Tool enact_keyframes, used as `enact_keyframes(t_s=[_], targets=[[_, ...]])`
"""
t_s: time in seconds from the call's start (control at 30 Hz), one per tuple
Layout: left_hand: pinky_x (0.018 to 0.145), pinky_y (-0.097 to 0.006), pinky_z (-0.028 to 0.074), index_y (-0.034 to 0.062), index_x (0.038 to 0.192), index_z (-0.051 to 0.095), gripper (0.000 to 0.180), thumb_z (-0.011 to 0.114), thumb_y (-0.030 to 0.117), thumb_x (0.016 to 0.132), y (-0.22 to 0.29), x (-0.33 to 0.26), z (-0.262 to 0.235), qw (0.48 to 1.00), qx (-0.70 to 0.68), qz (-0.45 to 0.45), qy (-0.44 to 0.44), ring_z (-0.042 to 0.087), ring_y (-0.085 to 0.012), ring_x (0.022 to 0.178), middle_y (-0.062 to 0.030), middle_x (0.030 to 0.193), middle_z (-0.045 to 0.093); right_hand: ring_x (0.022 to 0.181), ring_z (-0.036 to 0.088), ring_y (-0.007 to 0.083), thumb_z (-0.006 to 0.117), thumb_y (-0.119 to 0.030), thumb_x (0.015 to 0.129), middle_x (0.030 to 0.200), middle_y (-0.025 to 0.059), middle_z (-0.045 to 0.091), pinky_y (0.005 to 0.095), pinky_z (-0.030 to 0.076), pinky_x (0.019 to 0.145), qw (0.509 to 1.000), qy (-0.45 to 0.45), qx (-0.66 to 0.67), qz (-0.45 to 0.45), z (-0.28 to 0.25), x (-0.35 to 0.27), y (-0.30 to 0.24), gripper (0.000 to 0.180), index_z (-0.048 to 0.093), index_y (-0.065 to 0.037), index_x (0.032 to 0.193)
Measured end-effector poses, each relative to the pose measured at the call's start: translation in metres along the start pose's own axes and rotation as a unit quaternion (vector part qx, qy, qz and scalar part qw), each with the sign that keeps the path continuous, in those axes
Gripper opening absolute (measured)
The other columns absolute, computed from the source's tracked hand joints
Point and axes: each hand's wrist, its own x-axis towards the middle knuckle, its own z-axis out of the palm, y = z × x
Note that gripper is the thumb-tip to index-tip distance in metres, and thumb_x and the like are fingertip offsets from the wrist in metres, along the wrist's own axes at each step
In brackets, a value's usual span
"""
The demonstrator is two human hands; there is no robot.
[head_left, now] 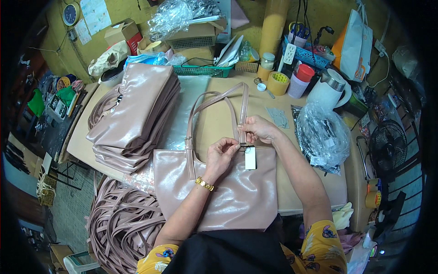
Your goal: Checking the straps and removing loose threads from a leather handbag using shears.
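A glossy dusty-pink handbag (219, 192) lies flat at the table's near edge, its two straps looped away from me. Close to the base of the right strap, my left hand (221, 157) pinches at a dark tag cord beside the metal buckle. My right hand (258, 129) grips the strap (243, 107) just above that buckle, thumb and fingers closed on it. From the cord a white hang tag (250, 158) hangs over the bag's upper edge. The left strap's buckle (189, 143) lies untouched. What exactly my left fingertips hold is partly hidden.
Left of the bag rises a stack of similar pink bags (137, 109); below it sits a heap of pink straps (121, 223). Clear plastic wrap (321, 132), a white kettle (328, 89) and tape rolls (277, 83) stand right. A green basket (205, 71) lines the back.
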Motion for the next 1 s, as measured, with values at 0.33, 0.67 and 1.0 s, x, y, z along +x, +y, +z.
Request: enact_keyframes(t_s=[0.33,0.67,1.0], targets=[[0.081,-0.023,0.049,0.0022,0.104,0.053,0.028,0.068,0.000,0.080,0.013,-0.004,-0.009,0.975,-0.161,-0.034,-0.148,0.058,-0.0091,0.085,-0.0025,0.095,0.060,0.050,0.054,0.0070,0.070,-0.011,0.081,0.065,0.0018,0.061,0.0185,0.042,0.044,0.997,0.035,0.039,-0.059,0.012,-0.028,0.019,0.014,0.061,-0.002,0.087],[0.077,-0.021,0.048,-0.0002,0.112,0.053,0.027,0.062,0.009,0.088,0.014,-0.004,-0.003,0.976,-0.159,-0.072,-0.131,0.059,-0.0090,0.085,-0.0031,0.095,0.063,0.070,0.057,0.0202,0.077,-0.015,0.068,0.080,0.0044,0.054,0.0316,0.046,0.061,0.798,0.283,-0.382,-0.371,0.059,-0.101,0.013,0.023,0.062,-0.004,0.083],[0.085,-0.022,0.045,0.0010,0.119,0.050,0.035,0.060,0.003,0.085,0.022,-0.013,-0.008,0.957,-0.221,-0.068,-0.173,0.058,-0.0104,0.095,-0.0053,0.108,0.062,0.068,0.060,0.0231,0.069,-0.003,0.060,0.090,0.0098,0.058,0.0325,0.051,0.059,0.611,0.147,-0.471,-0.619,0.077,-0.116,0.075,0.030,0.066,-0.009,0.090]])
